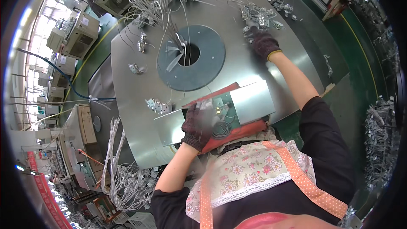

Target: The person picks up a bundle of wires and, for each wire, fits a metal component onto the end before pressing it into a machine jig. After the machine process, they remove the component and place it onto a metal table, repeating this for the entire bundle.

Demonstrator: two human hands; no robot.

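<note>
My left hand (196,126), in a dark knitted glove, is over the work fixture (254,101) at the table's near edge. A pale, blurred patch shows at its fingers; what it is, and whether I hold it, I cannot make out. Beside that hand lie a coil of grey wire (221,130) and a green plate with a small brass-coloured part (218,110). My right hand (264,45), gloved alike, reaches to the far right, its fingertips blurred against a pile of small metal parts with wires (259,17). Whether those fingers grip a part is hidden.
A dark grey disc (212,65) with a central hole sits mid-table, a bundle of grey wires (159,4) beyond it. Metal brackets (158,106) lie left of the fixture. Wired bundles (127,184) hang at lower left. Several pale machines (80,36) stand far left.
</note>
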